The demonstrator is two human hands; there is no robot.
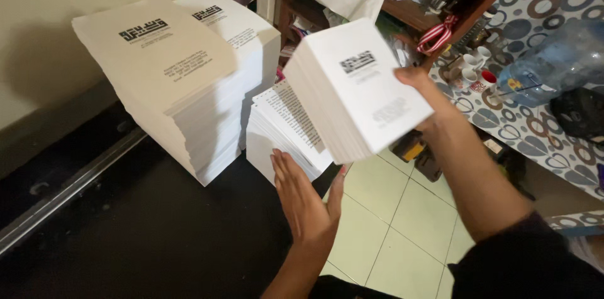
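Already you have one thick bundle of printed sheets [358, 88] off the floor: your right hand [420, 85] grips its far edge, fingers closed around it, and holds it tilted in the air above the low pile of printed pages [283, 126]. Your left hand [305, 195] is open and flat, palm down, its fingertips touching the near edge of that low pile and holding nothing. Judging by how things lie, the lifted bundle belongs neither to the low pile nor to the tall stacks, so its placing looks unfinished. Just left of the low pile stand two tall stacks of covers [189, 79], leaning slightly, on the dark mat [145, 223]. Beyond your right arm, pale floor tiles [390, 223], a patterned cloth [541, 116] and a large water bottle [553, 60] fill the edge.
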